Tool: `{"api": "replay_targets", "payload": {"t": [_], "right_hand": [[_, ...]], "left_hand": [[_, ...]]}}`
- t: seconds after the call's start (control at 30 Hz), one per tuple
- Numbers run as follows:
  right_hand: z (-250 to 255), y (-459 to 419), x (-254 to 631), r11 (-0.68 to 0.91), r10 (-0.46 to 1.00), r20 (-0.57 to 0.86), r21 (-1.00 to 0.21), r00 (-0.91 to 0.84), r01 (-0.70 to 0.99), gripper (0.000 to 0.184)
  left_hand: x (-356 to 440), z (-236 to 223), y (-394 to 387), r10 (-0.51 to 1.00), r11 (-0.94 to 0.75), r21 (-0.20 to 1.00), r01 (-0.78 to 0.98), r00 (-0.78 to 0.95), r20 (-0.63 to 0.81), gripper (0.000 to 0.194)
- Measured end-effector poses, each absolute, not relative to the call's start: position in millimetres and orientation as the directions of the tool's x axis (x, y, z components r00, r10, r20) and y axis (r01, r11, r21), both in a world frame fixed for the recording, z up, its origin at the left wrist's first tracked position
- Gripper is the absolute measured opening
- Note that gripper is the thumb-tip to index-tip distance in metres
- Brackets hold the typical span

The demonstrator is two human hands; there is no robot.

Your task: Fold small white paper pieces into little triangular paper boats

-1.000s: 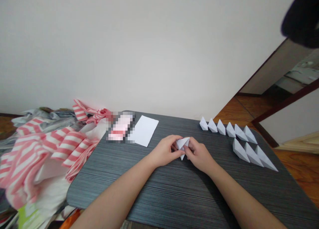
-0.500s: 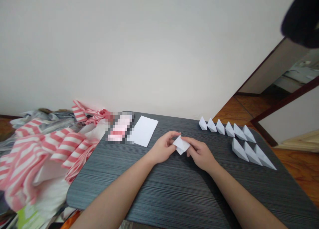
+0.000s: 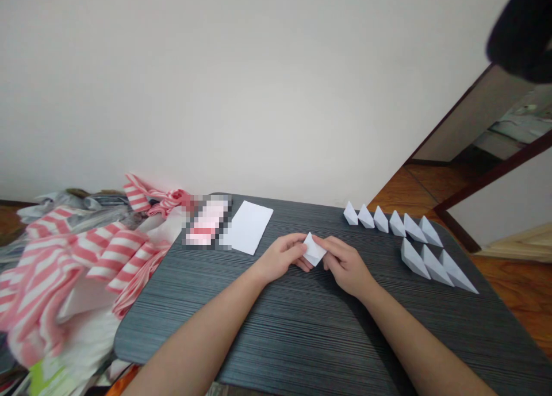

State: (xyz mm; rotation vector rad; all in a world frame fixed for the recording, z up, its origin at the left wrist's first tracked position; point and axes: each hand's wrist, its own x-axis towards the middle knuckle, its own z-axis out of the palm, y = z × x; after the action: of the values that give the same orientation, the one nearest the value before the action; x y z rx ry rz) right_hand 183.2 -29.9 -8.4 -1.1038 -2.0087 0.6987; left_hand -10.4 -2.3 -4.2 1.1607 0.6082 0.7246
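Observation:
Between my two hands, above the middle of the dark table [image 3: 207,310], is a small white folded paper [image 3: 314,251], roughly diamond-shaped with a point at the top. My left hand [image 3: 282,258] pinches its left side, thumb on the near face and fingers behind and below. On the opposite side, my right hand [image 3: 347,264] grips the right corner between thumb and fingers. To the left of my hands lies a stack of white paper sheets [image 3: 250,226]. At the right stand several folded white paper boats [image 3: 397,223] in two rows.
A pixelated flat object [image 3: 209,220] lies by the paper sheets. Left of the table is a heap of clothes with a red-and-white striped cloth [image 3: 103,246]. A pale wall [image 3: 259,97] rises behind the table, and a dark blurred object [image 3: 524,34] hangs at upper right.
The folded paper has turned slightly and now shows a sharper upright point. My left thumb has moved up onto its face, and the left fingers now show beneath it.

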Motion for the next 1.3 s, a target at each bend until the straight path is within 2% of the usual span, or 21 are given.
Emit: {"api": "replay_targets", "payload": {"t": [0.23,0.47,0.87,1.3], "right_hand": [[-8,-32,182,0.484,0.86,0.319,-0.757,-0.399,0.438,0.041],[-9,-33,187,0.318,0.922,0.199,-0.88,-0.333,0.353,0.038],[-14,-28,182,0.263,0.946,0.12,-0.826,-0.3,0.499,0.019],[-9,-28,178,0.265,0.949,0.127,-0.82,-0.29,0.507,0.018]], "left_hand": [[-6,-4,-2,0.8,0.101,0.992,-0.077,0.599,-0.035,0.031],[-8,-10,0,0.806,0.07,0.998,0.006,0.589,-0.06,0.025],[-8,-11,-5,0.774,-0.049,0.991,0.123,0.632,-0.041,0.02],[-8,-11,-6,0.789,-0.111,0.975,0.192,0.614,-0.031,0.029]]}}
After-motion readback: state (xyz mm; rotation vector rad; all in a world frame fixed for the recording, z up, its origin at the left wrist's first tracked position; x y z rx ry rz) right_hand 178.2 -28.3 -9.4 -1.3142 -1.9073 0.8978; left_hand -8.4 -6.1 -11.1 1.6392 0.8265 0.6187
